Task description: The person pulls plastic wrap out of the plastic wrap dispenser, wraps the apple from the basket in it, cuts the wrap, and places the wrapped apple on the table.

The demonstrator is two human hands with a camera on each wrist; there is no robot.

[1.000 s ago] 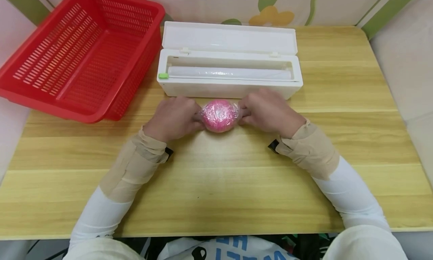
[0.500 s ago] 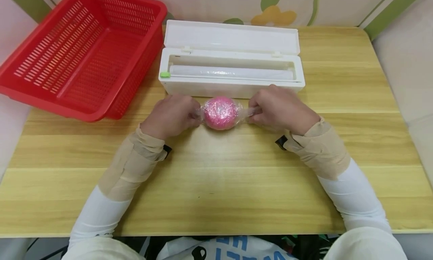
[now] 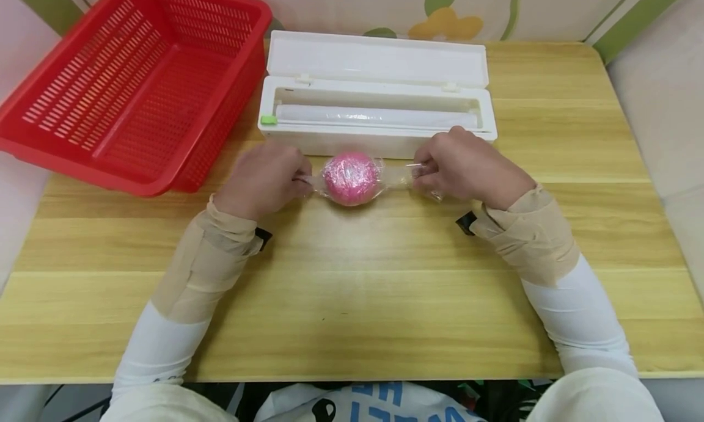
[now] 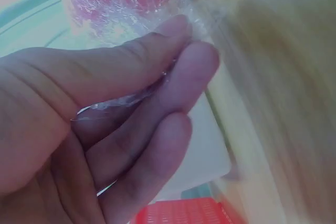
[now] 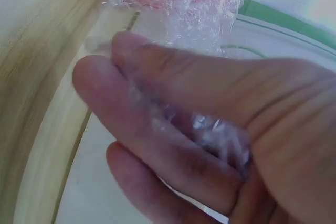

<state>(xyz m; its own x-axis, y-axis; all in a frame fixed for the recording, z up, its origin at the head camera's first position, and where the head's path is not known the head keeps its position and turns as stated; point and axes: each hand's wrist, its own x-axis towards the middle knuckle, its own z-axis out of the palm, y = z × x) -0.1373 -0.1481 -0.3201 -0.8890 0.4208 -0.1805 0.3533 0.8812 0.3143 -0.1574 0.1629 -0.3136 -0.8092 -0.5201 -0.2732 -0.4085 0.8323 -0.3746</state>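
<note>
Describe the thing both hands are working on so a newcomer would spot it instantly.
On the wooden table, just in front of the open white film box, lies a pink ball wrapped in clear film. The left hand and right hand pinch its film ends; nothing else is pink and round.

Partly visible blue capital letters, apparently "HE" above "WEL", appear on a white bag (image 3: 363, 403) at the frame's bottom edge, below and between the person's forearms; the words are cut off. No other text is legible.
</note>
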